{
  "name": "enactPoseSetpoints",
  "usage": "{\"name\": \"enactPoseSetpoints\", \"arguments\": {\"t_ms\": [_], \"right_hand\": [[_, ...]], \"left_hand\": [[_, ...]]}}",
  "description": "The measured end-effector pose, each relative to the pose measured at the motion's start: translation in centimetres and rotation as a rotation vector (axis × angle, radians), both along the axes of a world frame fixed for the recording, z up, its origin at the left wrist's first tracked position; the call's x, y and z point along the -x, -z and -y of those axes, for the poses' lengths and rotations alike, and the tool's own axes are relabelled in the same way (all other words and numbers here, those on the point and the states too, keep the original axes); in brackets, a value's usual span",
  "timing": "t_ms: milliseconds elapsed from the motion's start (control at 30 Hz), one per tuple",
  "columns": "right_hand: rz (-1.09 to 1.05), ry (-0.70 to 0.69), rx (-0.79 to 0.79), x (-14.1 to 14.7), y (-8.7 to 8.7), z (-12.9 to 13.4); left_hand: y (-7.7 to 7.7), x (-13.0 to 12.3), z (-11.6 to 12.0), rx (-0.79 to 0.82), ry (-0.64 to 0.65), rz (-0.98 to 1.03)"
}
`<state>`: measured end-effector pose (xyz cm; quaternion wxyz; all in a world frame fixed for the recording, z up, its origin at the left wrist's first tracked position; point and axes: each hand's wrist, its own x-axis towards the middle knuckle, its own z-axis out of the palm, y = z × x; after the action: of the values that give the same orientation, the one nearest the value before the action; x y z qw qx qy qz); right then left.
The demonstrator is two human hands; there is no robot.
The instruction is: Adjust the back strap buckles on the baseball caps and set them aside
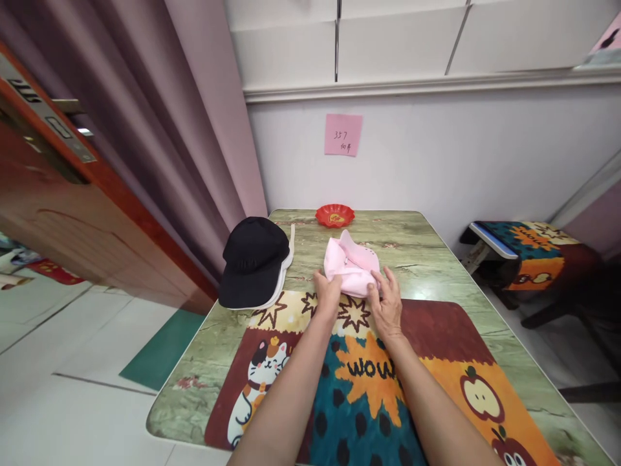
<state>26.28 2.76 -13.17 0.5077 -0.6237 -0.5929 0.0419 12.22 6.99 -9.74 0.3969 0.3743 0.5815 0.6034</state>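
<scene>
A pink cap [356, 264] sits crumpled in the middle of the table, its underside and inner band facing up and its brim toward the back right. My left hand [328, 291] grips the cap's near left edge, thumb on top and fingers partly hidden. At the near right edge, my right hand [387, 301] has its thumb and fingertips closed on the fabric. Over to the left lies a black cap [255, 262], stacked on a white cap [285, 272] that shows only along its right and lower edge.
A red scalloped dish [334, 216] stands at the table's back edge. Under my forearms lies a colourful mat [449, 327] on the green wood-patterned table [187, 388]. A stool [531, 249] is at the right, an orange door [121, 239] at the left. A pink note [343, 134] hangs on the wall.
</scene>
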Motion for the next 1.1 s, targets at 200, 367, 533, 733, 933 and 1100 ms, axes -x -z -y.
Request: {"name": "enactPoseSetpoints", "arguments": {"t_ms": [200,367,533,733,933,1100], "right_hand": [[-0.027,-0.044,-0.007,0.5,-0.3,-0.1],[0.0,-0.064,0.02,0.5,-0.2,0.1],[0.181,0.0,0.096,-0.5,-0.8,-0.9],[0.501,0.101,0.212,-0.2,-4.8,-3.4],[0.471,-0.098,0.234,2.7,-8.1,-4.9],[0.498,-0.09,0.483,2.5,-8.9,-4.9]], "left_hand": [[-4.5,3.8,-2.1,-0.298,0.168,-0.96],[-4.4,4.0,-2.3,-0.336,0.335,-1.302],[-4.4,4.2,-1.7,-0.268,0.328,-1.426],[-5.1,4.4,-1.4,-0.095,0.168,-1.443],[-4.0,4.6,-2.0,-0.248,0.318,-1.439],[-3.1,3.9,-2.0,-0.275,0.416,-1.406]]}}
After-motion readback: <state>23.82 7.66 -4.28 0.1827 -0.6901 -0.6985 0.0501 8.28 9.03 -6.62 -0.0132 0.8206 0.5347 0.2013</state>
